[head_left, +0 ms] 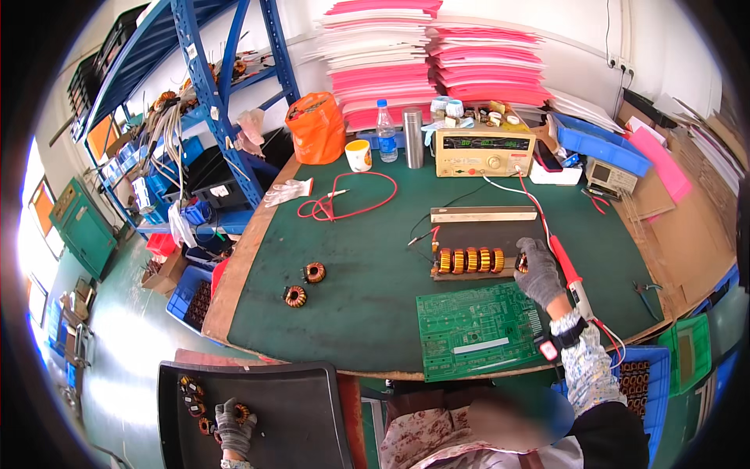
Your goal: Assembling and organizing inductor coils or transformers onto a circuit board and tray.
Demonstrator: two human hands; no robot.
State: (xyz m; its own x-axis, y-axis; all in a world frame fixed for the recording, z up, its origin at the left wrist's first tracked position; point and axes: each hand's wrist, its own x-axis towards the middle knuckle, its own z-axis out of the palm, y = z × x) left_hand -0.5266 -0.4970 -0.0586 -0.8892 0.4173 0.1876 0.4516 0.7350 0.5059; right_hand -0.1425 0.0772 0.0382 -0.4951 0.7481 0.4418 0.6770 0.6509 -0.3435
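Note:
My right hand [538,275], in a grey glove, closes on a copper-wound toroidal coil [521,263] at the right end of a fixture. Left of it, several toroidal coils [470,259] stand in a row along the fixture. A red-and-white test probe [567,267] lies alongside my right wrist. Low on the left, my gloved left hand [233,430] reaches into a black tray [301,414], its fingers closed around another toroidal coil [243,412]. More coils [192,397] lie in the tray beside that hand. A green circuit board [478,328] sits in front of the fixture.
Two loose coils [305,284] lie on the green mat's left. A beige tester [484,152] with a lit display stands at the back, near a bottle [387,131] and steel flask [413,139]. Red cable [394,187] loops across the mat. Pliers [645,297] lie far right.

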